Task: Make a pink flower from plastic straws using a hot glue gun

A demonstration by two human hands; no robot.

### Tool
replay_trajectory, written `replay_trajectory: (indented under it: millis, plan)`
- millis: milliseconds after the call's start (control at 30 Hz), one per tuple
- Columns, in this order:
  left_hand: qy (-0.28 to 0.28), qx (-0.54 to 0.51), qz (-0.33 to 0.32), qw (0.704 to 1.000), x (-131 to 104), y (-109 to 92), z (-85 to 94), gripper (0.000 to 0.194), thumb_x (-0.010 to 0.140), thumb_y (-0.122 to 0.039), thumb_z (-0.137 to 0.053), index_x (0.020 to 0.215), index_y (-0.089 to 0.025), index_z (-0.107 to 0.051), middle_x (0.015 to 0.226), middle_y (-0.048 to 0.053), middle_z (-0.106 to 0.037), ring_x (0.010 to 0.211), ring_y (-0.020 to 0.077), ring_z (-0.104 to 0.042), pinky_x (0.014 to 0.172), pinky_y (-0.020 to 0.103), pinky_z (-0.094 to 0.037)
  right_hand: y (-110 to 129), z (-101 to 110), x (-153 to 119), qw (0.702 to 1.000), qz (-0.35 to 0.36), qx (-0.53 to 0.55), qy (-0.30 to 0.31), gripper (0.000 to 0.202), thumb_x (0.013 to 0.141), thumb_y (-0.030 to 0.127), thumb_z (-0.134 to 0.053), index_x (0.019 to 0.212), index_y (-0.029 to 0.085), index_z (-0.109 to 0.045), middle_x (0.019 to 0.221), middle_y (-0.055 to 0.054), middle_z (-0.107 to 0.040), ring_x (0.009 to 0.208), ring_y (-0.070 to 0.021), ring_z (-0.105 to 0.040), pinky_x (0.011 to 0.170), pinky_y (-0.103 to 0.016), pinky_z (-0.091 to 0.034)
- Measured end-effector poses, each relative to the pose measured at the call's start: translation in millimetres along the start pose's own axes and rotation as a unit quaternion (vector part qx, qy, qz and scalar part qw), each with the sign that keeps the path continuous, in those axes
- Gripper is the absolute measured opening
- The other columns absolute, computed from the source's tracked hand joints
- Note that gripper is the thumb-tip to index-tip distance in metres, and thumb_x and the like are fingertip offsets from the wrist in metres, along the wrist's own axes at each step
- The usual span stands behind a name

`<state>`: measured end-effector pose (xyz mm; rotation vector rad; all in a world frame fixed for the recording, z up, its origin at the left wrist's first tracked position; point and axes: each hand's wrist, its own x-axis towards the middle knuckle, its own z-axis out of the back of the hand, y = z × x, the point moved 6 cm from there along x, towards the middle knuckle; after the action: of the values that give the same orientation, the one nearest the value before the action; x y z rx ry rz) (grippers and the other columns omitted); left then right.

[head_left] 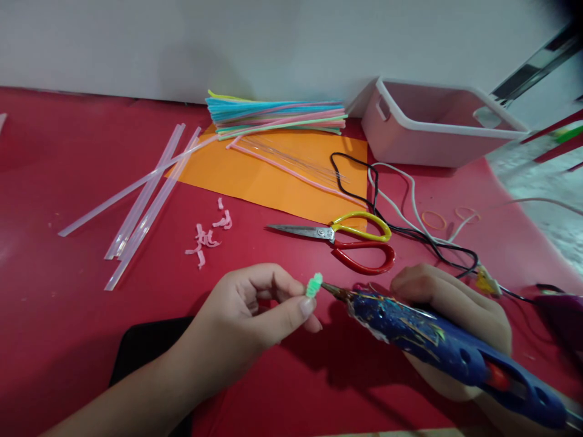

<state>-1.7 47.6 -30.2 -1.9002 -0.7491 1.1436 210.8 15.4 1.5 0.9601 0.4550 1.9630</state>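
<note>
Two fingertips of left hand pinch green bit | nozzle right beside it, contact unclear | right hand grips glue gun | likely risk: slip burns skin, nozzle so close | cord by scissors could snag

A white-rimmed pink bin stands right of an orange sheet on the red table.

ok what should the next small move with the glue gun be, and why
Probably squeeze out one small dab: the right hand holds the blue plastic glue gun with its brown pointed nozzle at or near the small bright green fuzzy piece, which the left hand pinches at its lower end.
</note>
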Motion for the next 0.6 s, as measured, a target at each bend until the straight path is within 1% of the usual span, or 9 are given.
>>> replay_trajectory:
  millis: [200,367,500,600]
  plan:
    - [-0.004,0.022,0.026,0.999,-0.6,1.5,0.9,0.015,0.079,-0.019,-0.076,0.067,-0.019,-0.066,0.064,-0.004,-0.077,0.054,0.0028,-0.061,0.051,0.010,-0.042,-0.6,0.8,0.4,1.000,-0.002,0.004,-0.006,0.012,0.078,0.007,-0.055,0.083,0.018,-0.055,0.075,-0.003,-0.054,0.066,-0.0153,-0.055,0.058,-0.029,-0.044]
    - [-0.005,0.024,0.032,0.999,1.2,0.2,1.2,0.015,0.079,-0.020,-0.077,0.068,-0.018,-0.066,0.064,-0.003,-0.077,0.058,0.0039,-0.064,0.056,0.011,-0.046,4.2,-0.8,2.6,1.000,-0.011,-0.005,0.003,0.012,0.083,0.008,-0.054,0.083,0.020,-0.053,0.074,-0.003,-0.054,0.066,-0.0152,-0.055,0.058,-0.029,-0.045]
    - [-0.002,0.016,0.036,0.999,1.4,-0.2,0.5,0.015,0.077,-0.019,-0.077,0.068,-0.018,-0.065,0.065,-0.003,-0.076,0.060,0.0052,-0.066,0.057,0.013,-0.048,6.1,1.0,3.3,0.999,-0.024,-0.024,-0.010,0.013,0.087,0.009,-0.052,0.081,0.021,-0.053,0.072,-0.003,-0.053,0.065,-0.0158,-0.054,0.057,-0.030,-0.045]
    - [-0.005,0.019,0.044,0.999,0.6,0.1,0.4,0.016,0.078,-0.019,-0.077,0.069,-0.018,-0.064,0.066,-0.002,-0.077,0.061,0.0066,-0.067,0.059,0.014,-0.048,7.3,0.3,3.7,1.000,0.000,-0.011,-0.004,0.009,0.086,0.011,-0.056,0.083,0.020,-0.054,0.073,-0.003,-0.053,0.065,-0.0168,-0.055,0.056,-0.030,-0.045]
